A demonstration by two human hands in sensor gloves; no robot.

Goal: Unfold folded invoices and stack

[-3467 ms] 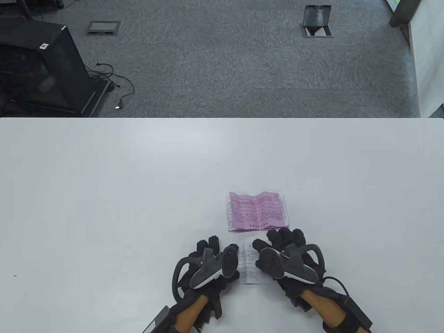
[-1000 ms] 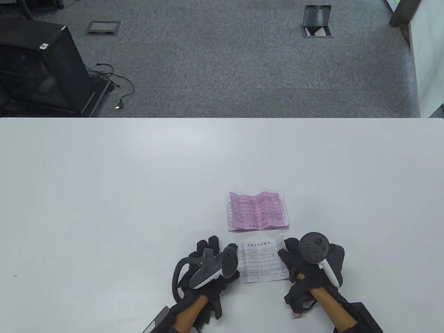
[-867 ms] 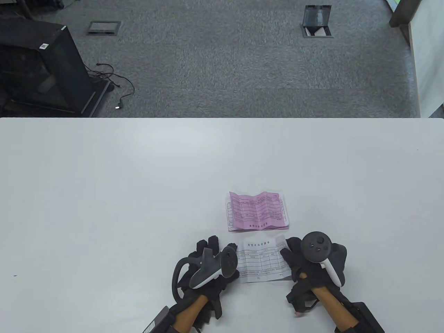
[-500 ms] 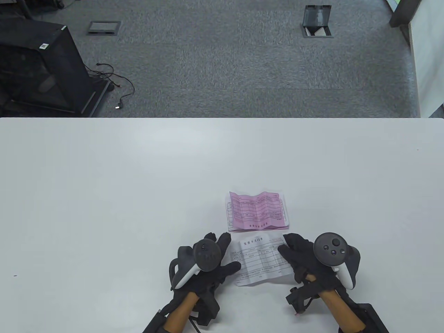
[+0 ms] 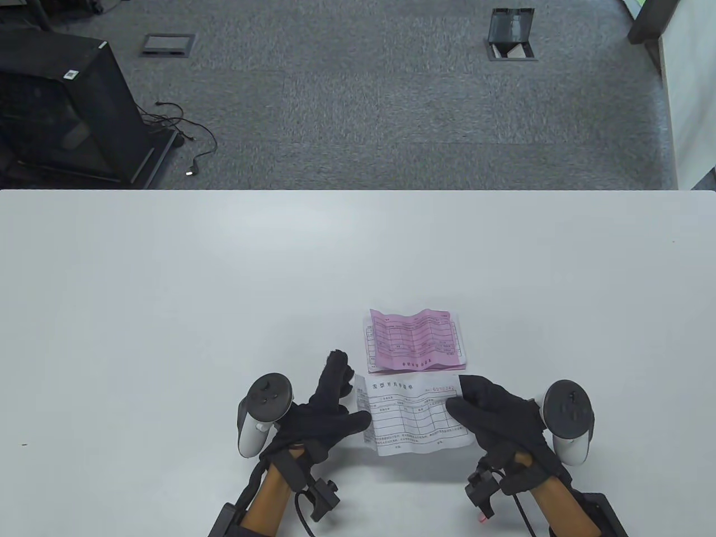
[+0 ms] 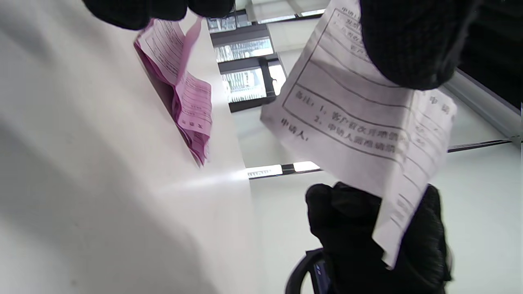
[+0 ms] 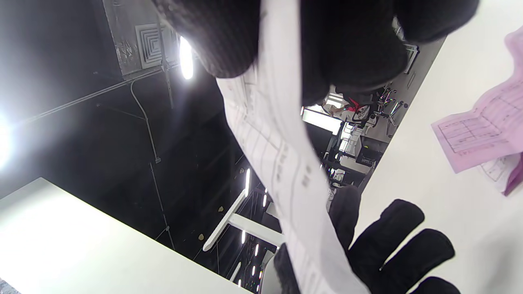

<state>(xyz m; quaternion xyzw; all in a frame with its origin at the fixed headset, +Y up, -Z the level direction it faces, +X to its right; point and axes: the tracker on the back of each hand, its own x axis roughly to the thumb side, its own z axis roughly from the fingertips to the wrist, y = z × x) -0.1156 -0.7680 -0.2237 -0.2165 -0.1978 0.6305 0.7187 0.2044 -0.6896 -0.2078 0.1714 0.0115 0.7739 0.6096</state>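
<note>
Both hands pinch the white invoice point(image 5: 413, 415) at lower centre.
Left hand point(image 5: 323, 418) and right hand point(image 5: 498, 419) each grip an end; wrist views show it lifted off the desk point(image 5: 168, 313).

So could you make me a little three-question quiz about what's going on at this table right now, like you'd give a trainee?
1. True or false: the white invoice lies flat on the table with no hand touching it.
2. Which paper tops the stack beyond the hands? A) a pink invoice B) a blue envelope C) a yellow card
3. Fill in: the white invoice is held at its two ends by ____ hands.

Key:
1. False. The left hand and the right hand each pinch an end, and the wrist views show it lifted.
2. A, the pink invoice.
3. Both.
</note>
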